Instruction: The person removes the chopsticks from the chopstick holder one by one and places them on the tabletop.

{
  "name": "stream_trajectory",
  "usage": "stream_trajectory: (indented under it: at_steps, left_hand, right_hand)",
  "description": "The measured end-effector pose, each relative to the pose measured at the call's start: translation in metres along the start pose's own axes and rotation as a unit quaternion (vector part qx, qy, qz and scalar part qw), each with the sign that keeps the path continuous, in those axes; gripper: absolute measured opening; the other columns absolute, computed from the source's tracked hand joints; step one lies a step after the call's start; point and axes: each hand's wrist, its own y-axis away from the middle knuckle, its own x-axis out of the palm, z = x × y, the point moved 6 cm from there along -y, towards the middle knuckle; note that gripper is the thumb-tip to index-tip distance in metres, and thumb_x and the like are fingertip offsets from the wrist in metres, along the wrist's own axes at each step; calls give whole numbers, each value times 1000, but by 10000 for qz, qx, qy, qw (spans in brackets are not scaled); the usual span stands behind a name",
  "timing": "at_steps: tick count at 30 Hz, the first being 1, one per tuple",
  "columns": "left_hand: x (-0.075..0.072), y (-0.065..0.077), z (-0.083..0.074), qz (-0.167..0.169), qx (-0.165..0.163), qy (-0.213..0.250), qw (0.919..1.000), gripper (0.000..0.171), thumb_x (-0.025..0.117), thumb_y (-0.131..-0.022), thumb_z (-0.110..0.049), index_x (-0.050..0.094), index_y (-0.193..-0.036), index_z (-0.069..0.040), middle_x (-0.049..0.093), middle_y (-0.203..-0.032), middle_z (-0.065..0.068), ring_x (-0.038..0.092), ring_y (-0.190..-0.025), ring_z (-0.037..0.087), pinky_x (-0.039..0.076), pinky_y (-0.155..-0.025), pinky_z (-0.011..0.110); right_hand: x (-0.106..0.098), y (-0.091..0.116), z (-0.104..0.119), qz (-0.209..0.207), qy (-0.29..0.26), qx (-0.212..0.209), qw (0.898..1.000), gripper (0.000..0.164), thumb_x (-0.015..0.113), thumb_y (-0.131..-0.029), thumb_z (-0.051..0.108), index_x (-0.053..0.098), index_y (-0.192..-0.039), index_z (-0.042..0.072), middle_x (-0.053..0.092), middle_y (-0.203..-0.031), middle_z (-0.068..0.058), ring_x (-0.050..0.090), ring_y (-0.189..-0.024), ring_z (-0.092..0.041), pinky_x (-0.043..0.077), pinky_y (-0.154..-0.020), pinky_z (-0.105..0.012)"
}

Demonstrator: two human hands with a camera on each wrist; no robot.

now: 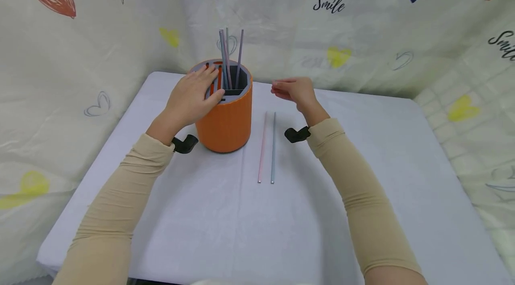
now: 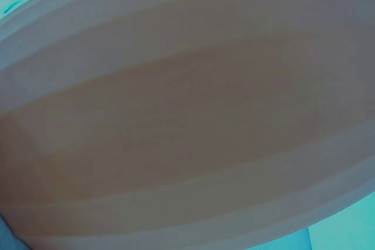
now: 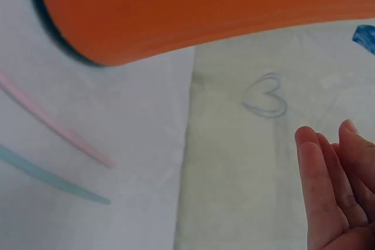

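Observation:
My left hand (image 1: pixel 195 95) rests on the top of an orange round holder (image 1: pixel 225 128), fingers spread over its grey slotted insert. Several thin straw-like sticks (image 1: pixel 240 52) stand upright in the dark rear compartment. To the right of the holder, my right hand (image 1: pixel 295 90) hovers with fingers held together, nothing visible in them. The right wrist view shows the same fingers (image 3: pixel 316 185) extended beside the holder's wall. On the table lie a pink stick (image 1: pixel 262 151) and a blue stick (image 1: pixel 273 151), side by side. A blurred brownish surface fills the left wrist view.
A white cloth covers the table (image 1: pixel 193 231). Behind it and at both sides hangs a cream curtain (image 1: pixel 273 21) printed with hearts and "Smile". Each wrist carries a black camera mount (image 1: pixel 297 135).

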Motion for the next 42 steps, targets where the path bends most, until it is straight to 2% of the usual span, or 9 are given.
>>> stream_trajectory:
  at_steps: [5, 12, 17, 23, 30, 42]
  left_hand:
    - [0, 0, -2, -4, 33, 34, 10000, 66, 36, -103, -45, 29, -157, -6, 25, -165, 13, 18, -155, 32, 13, -129, 46]
    - [0, 1, -2, 1, -3, 40, 10000, 66, 36, -103, -44, 29, -157, -6, 25, -165, 13, 18, -155, 32, 13, -129, 46]
    - [-3, 0, -2, -83, 4, 8, 10000, 66, 38, -103, -44, 31, -156, -5, 27, -164, 14, 19, -155, 33, 14, -128, 47]
    - [-3, 1, -2, -125, 14, 34, 9999, 66, 39, -103, -43, 32, -155, -5, 28, -164, 14, 20, -154, 33, 15, -128, 48]
    - [3, 2, -2, -185, 94, 83, 9997, 65, 41, -102, -43, 34, -154, -4, 30, -163, 15, 21, -154, 34, 16, -128, 48]
    - [1, 0, -1, -217, 74, 18, 9997, 65, 41, -103, -42, 34, -155, -3, 31, -162, 15, 22, -153, 34, 16, -128, 48]
  right_hand:
    - [16, 14, 34, 224, -65, -514, 9984, 35, 74, -88, 12, 71, -122, 2, 75, -94, -3, 75, -82, -11, 57, -95, -32]
    - [40, 22, 61, 380, -392, -743, 9957, 39, 76, -86, 10, 71, -124, 5, 72, -120, -10, 74, -100, -17, 58, -95, -30]
    - [52, 25, 76, 428, -625, -1129, 9907, 38, 78, -85, 14, 71, -121, 3, 73, -120, -13, 74, -103, -20, 59, -92, -30]
    - [63, 27, 81, 501, -638, -1485, 9856, 34, 77, -85, 13, 73, -118, 3, 73, -119, -12, 74, -104, -21, 59, -93, -31]
    - [72, 30, 78, 547, -203, -1783, 9822, 38, 78, -86, 14, 71, -121, 3, 70, -125, -11, 73, -107, -20, 57, -97, -32]
    - [86, 32, 85, 193, -145, -1817, 9831, 33, 77, -85, 12, 74, -117, 2, 73, -118, -13, 73, -104, -20, 60, -88, -26]
